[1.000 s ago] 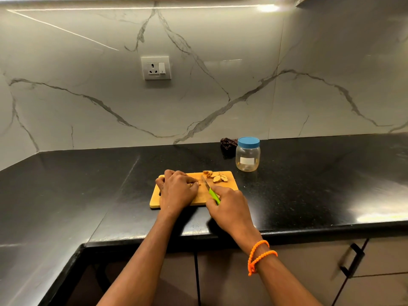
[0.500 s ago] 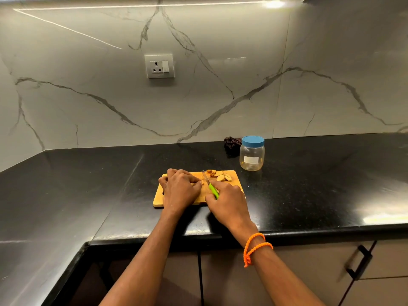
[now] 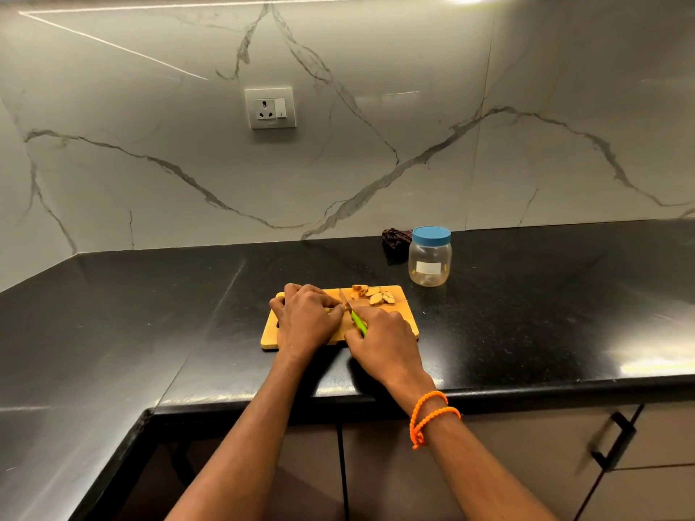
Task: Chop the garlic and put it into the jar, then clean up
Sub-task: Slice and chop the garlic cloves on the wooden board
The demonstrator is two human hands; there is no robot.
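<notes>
Left hand (image 3: 306, 317): knuckles up, fingers curled down on the cutting board (image 3: 408, 314) — what they hold is hidden.
Right hand (image 3: 383, 338): grips the green-handled knife (image 3: 353, 314), blade forward.
Garlic pieces (image 3: 374, 295): board's far edge — jar (image 3: 430, 256) lidded, beyond.

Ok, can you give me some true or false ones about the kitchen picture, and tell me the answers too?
1. The jar has its blue lid on. True.
2. The right hand holds a red-handled knife. False: the knife has a green handle.
3. Cut pieces lie on the wooden board. True.
4. The jar stands on the board. False: it stands on the black counter, behind the board.
5. The left hand rests on the board. True.
</notes>
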